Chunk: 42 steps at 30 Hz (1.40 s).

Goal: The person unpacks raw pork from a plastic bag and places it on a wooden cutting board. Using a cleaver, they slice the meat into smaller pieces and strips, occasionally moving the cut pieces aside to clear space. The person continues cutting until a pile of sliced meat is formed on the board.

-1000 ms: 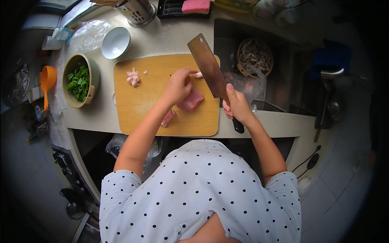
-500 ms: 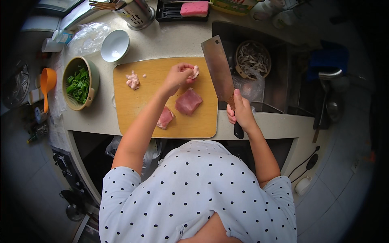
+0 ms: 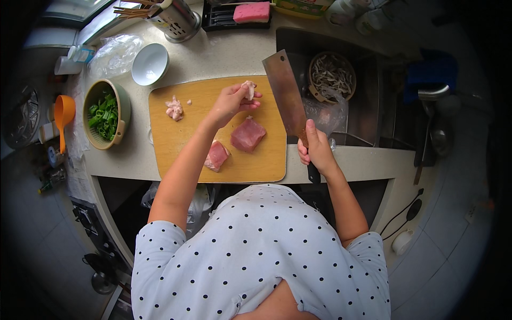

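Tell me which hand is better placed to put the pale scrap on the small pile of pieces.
Probably the left hand: it holds the pale scrap and is nearer the small pile. The right hand grips the cleaver.

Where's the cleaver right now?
Head view, just right of centre: the cleaver is in the right hand, overlapping in the picture the right edge of the cutting board, left of the sink.

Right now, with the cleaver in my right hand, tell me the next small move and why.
Probably carry the pale scrap left and set it on the small pile: your left hand already pinches it, the pile looks like similar scraps, and the cleaver in your right hand is off to the right, away from that path.
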Motion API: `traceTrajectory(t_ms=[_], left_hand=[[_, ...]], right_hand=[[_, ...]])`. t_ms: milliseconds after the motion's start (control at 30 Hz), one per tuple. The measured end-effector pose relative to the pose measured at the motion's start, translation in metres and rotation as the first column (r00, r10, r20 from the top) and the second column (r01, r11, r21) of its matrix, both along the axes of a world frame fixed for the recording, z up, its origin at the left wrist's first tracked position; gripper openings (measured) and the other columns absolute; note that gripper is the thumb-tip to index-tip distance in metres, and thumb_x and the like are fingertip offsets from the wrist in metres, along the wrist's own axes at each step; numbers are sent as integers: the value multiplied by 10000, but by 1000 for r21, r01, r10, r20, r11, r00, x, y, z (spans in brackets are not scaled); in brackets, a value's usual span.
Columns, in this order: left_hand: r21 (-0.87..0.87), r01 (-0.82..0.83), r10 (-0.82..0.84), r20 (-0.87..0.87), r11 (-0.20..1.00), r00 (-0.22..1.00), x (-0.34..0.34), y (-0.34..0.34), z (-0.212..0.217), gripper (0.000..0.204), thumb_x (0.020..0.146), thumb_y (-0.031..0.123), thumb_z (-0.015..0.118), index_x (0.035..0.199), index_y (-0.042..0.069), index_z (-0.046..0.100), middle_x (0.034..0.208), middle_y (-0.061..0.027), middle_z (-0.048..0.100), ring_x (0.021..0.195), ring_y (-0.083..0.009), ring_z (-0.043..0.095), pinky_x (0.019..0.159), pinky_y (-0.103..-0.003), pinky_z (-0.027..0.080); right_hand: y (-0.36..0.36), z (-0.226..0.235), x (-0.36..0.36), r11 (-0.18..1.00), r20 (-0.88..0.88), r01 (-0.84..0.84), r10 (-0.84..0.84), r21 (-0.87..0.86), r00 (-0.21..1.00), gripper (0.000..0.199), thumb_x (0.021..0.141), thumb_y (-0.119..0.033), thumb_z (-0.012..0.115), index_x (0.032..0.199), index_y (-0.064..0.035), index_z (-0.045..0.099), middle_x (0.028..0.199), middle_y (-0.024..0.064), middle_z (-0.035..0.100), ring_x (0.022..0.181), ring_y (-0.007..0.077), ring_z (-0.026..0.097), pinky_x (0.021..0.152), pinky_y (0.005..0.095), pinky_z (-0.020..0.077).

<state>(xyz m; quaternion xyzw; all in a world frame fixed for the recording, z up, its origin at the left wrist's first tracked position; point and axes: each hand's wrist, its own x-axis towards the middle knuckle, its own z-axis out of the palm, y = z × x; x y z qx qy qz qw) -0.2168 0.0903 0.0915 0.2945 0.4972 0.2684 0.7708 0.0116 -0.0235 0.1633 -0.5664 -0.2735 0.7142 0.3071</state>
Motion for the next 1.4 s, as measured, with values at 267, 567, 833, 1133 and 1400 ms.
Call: traceTrajectory(t_ms=[267,567,833,1133,1400], left_hand=[[629,756,228,-774,182,590,1,-11,-2,96,784,30,617,873,6,644,1027,-132,611,922,-356,573,791,-382,481],[738,652,166,-675,172,719,-37,-30,-16,213,676,3,686,884,32,650,1013,-118,610,972,-310,574,819,-372,488],[760,640,123,-650,114,750,-16,-23,-27,190,719,27,670,908,26,648,998,-116,611,949,-297,584,812,-361,496],[778,627,110,-622,-22,775,-24,-18,-30,212,680,19,665,892,20,660,1022,-117,599,1005,-318,562,854,-390,482],[792,610,193,-600,9,777,-17,-23,-39,233,661,-11,665,894,-4,647,1035,-131,596,1018,-332,559,857,-388,485]], right_hand=[[-6,-2,1,1000,18,20,-20,3,1000,508,977,-523,311,747,-80,400,508,-11,382,376,58,347,345,226,296],[-5,-3,-22,968,438,-244,192,65,878,479,992,-407,376,946,37,550,721,197,593,678,339,573,667,395,458],[6,-7,-41,939,604,-302,146,164,783,437,982,-369,394,1049,18,584,874,289,617,868,459,589,742,471,474],[-11,-17,-42,884,701,-422,172,201,692,448,973,-347,421,1097,54,576,823,299,620,792,463,605,706,490,500],[-2,-12,-43,895,630,-424,251,139,735,438,976,-344,413,1063,53,576,814,299,617,800,467,599,706,497,490]])
